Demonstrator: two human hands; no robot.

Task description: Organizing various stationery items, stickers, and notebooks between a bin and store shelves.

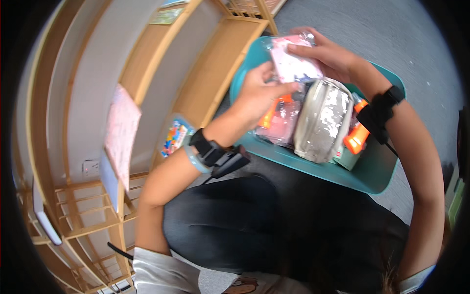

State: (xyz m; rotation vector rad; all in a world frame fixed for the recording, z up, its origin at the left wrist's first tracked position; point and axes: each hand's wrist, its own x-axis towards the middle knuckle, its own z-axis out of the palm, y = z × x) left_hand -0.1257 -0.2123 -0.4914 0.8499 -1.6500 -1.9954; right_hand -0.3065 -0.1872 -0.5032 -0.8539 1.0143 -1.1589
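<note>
Over a teal plastic bin (pixel 282 158), a flat pink-and-white packet (pixel 293 64) in clear plastic wrap is between my hands. My right hand (pixel 325 51) grips its upper right side, thumb on the front face. At the lower left edge is my left hand (pixel 259 90), its fingers curled by the wrap and its thumb along the bottom. Below the packet, a silvery-cream zipped pouch (pixel 323 121) stands in the bin. Left of it lie a clear-wrapped pink item (pixel 281 125) and an orange object (pixel 268 115), partly covered by my left hand. Another orange item (pixel 356 139) is at the right.
Wooden shelving (pixel 220 66) runs along the left, close to the bin. A colourful packet (pixel 176 136) lies on its low shelf near my left forearm. A pink sheet (pixel 123 136) stands at the shelf edge. Grey carpet (pixel 411 47) extends beyond the bin.
</note>
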